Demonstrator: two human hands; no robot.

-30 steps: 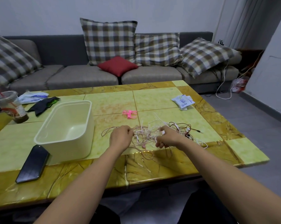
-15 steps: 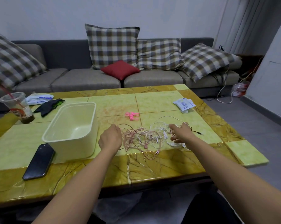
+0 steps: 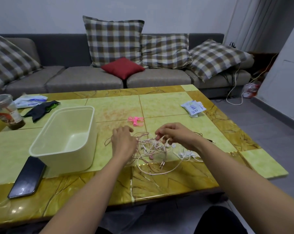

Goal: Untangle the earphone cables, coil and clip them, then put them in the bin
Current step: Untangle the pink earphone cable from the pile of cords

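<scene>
1. The earphone cables lie in one loose tangle on the table, just to the right of the bin. That placement likely keeps a finished coil's trip short.
2. Your right hand works the side of the tangle farthest from the bin. Its fingertips are curled and pinch a few pale strands, raising them slightly off the heap, probably to trace where one lead runs free.
3. Your left hand sits on the bin-side edge of the tangle, fingers bent down over the wires. I judge that it pins the heap while the other hand pulls. Whether it actually grips a strand I cannot tell.
4. The wires are thin and limp, pinkish and white, with small rounded buds and metal plugs. Expect them to snag at crossings rather than slide.
5. The bin is smooth cream plastic, open-topped, with rounded corners.
6. The pink clips, small and glossy, lie right of the bin's far corner, beyond the tangle, ready for the clipping step.
</scene>
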